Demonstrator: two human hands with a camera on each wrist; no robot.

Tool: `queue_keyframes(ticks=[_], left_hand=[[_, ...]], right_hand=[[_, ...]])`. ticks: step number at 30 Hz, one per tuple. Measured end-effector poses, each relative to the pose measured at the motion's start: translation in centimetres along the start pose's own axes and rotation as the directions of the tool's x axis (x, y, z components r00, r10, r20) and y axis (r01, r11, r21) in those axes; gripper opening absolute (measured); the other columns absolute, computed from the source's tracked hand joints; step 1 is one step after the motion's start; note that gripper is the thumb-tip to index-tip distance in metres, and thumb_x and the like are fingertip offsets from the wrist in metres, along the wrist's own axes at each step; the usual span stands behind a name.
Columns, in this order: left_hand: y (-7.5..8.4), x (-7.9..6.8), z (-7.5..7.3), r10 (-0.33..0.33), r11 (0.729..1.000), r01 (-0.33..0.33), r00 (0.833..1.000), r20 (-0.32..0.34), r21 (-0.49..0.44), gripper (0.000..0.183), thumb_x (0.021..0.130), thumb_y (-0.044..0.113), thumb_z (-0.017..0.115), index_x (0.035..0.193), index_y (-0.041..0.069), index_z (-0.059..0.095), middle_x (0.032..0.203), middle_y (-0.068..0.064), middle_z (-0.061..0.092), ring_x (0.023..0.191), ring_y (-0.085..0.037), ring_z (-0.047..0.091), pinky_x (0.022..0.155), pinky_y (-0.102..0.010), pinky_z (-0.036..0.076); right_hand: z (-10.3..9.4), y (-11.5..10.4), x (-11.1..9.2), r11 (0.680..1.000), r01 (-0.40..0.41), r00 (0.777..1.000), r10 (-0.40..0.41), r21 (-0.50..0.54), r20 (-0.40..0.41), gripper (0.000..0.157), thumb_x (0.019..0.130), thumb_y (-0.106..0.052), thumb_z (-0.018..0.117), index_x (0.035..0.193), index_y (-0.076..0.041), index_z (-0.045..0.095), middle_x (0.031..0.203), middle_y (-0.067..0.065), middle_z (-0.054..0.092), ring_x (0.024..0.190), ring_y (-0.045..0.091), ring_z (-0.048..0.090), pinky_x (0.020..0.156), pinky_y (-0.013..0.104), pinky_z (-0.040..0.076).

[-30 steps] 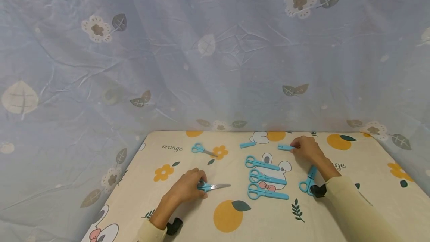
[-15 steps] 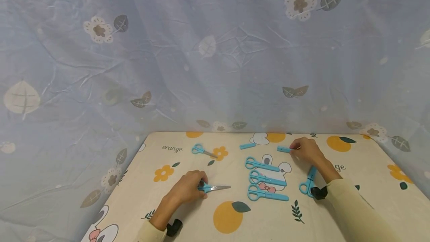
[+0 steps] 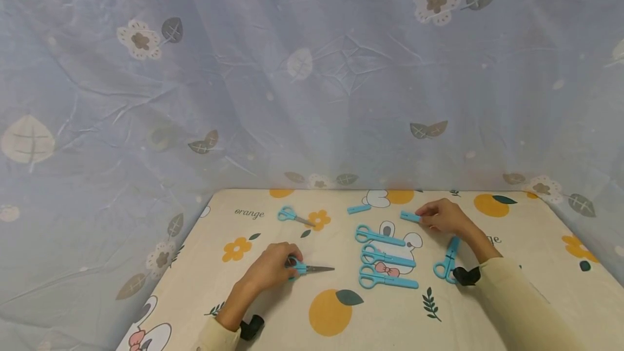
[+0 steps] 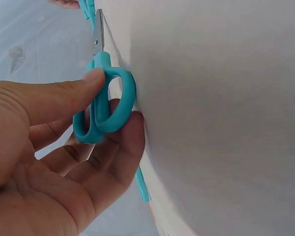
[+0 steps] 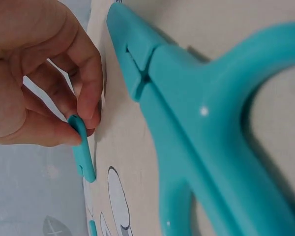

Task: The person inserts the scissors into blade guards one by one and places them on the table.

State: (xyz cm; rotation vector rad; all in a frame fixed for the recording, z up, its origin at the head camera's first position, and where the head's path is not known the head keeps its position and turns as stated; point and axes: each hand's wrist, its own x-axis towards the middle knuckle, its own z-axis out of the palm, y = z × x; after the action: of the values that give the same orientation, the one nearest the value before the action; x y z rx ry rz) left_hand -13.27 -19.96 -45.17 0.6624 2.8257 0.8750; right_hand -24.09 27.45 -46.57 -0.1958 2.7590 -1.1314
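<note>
My left hand pinches a pair of light-blue-handled scissors by the handles, thumb on top. Their bare metal blades look closed and point right in the head view. At the back right, my right hand pinches one end of a blue blade cover between thumb and fingers; the other end points left. Another bare pair of scissors lies at the back left. A loose blade cover rests at the back middle. Under my right wrist lies a covered pair of scissors, large in the right wrist view.
Three covered pairs of scissors lie stacked in a column mid-table: the back one, the middle one and the front one. A patterned cream cloth covers the table. Behind it hangs a grey-blue floral curtain.
The right hand has shifted the blade cover slightly left and toward me. The scissors in the left hand have rolled a little, so their blades look darker. Other items stay put.
</note>
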Motion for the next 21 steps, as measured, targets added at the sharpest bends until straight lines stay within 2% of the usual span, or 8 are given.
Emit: queue_keyframes(ticks=[9,15,21], left_hand=[[0.3,-0.3,-0.7,-0.042,0.989,0.05,0.997,0.058,-0.14,0.017,0.091,-0.003,0.08,0.106,0.005,0.077,0.094,-0.002,0.073,0.082,-0.014,0.063,0.07,-0.025,0.053],[0.4,-0.1,-0.8,-0.055,0.971,0.07,0.996,0.073,-0.23,0.014,0.094,-0.002,0.076,0.105,0.006,0.076,0.09,-0.003,0.073,0.074,-0.01,0.068,0.064,-0.023,0.053],[0.1,0.1,-0.7,-0.061,0.959,0.077,0.996,0.066,-0.273,0.015,0.096,-0.001,0.075,0.109,0.006,0.076,0.095,-0.005,0.076,0.074,-0.011,0.072,0.063,-0.024,0.055]], right_hand=[[-0.4,0.3,-0.4,0.998,-0.013,0.997,0.009,0.063,0.074,0.03,0.102,-0.01,0.07,0.129,0.003,0.074,0.102,0.01,0.072,0.085,0.022,0.061,0.069,0.028,0.057],[-0.4,0.2,-0.8,0.992,-0.007,0.994,-0.006,0.125,0.109,0.034,0.104,-0.012,0.068,0.133,0.005,0.071,0.107,0.011,0.07,0.086,0.023,0.059,0.067,0.029,0.055],[-0.3,0.5,-1.0,0.985,-0.038,0.993,0.018,0.17,0.115,0.036,0.106,-0.015,0.065,0.136,0.005,0.069,0.101,0.009,0.068,0.08,0.021,0.058,0.064,0.028,0.052]])
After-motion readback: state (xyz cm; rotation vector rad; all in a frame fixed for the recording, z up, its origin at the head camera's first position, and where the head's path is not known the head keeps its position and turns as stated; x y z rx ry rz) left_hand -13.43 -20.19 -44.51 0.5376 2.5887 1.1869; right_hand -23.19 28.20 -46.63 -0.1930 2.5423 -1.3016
